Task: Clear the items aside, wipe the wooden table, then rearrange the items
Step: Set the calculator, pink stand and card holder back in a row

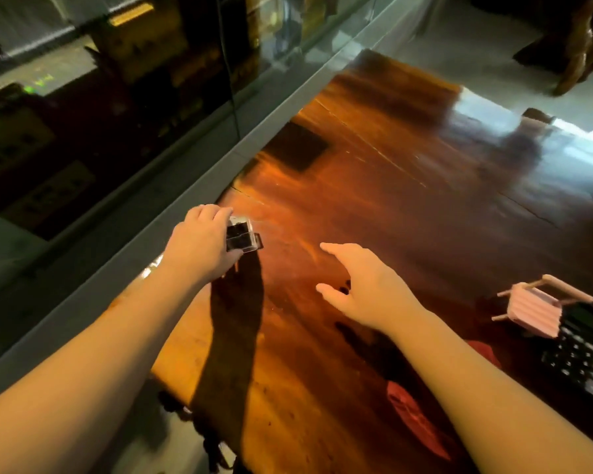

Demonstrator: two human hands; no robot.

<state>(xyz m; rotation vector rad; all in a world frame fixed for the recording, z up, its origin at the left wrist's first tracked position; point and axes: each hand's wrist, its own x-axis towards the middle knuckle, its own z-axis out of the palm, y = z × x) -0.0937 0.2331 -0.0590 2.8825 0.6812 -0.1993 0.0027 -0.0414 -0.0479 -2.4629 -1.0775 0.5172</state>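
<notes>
A glossy reddish wooden table [374, 186] fills the middle of the view. My left hand [199, 244] grips a small clear plastic box with dark contents [241, 237] near the table's left edge, low over the surface. My right hand [360, 285] hovers open above the table's middle, fingers spread, holding nothing. At the right edge lies a small pink toy chair [534, 307], tipped on its side, partly on a black calculator [586, 357].
A grey ledge [172, 213] and a glass display case [110, 107] run along the table's left side. A reddish cloth-like patch [411, 415] shows near my right forearm. Pale floor and a carved wooden piece [582, 35] lie beyond the table's far end.
</notes>
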